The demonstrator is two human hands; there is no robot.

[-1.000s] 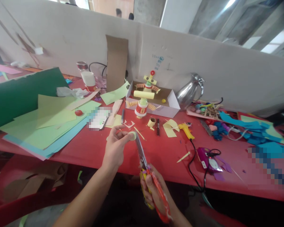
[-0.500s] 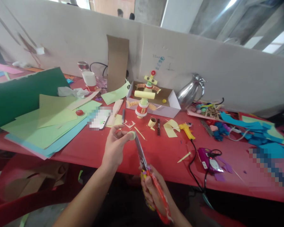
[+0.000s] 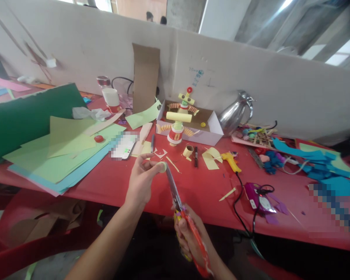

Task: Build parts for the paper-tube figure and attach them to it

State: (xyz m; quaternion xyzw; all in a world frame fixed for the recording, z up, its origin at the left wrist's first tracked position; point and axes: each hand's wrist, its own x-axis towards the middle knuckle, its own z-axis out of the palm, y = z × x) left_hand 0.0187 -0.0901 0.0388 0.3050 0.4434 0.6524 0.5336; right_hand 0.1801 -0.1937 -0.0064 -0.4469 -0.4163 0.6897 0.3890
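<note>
Between thumb and fingers, my left hand pinches a small pale green paper disc. My right hand is wrapped around the red and yellow handles of a pair of scissors. The blades look nearly closed, and their tips are right beside the disc's edge; whether they touch it I cannot tell. Beyond the hands stands a paper robot figure with a cup body, pleated arms and a yellow roll on top. A second figure stands behind it, with dark round eyes and a red ball on top.
A shallow white box is behind the front figure. Paper sheets spread at left near a phone. A yellow glue gun trails a cord to a purple box. A steel jug stands at the wall.
Both hands, the disc and the scissors hold almost the same position. The whole view has shifted very slightly.
</note>
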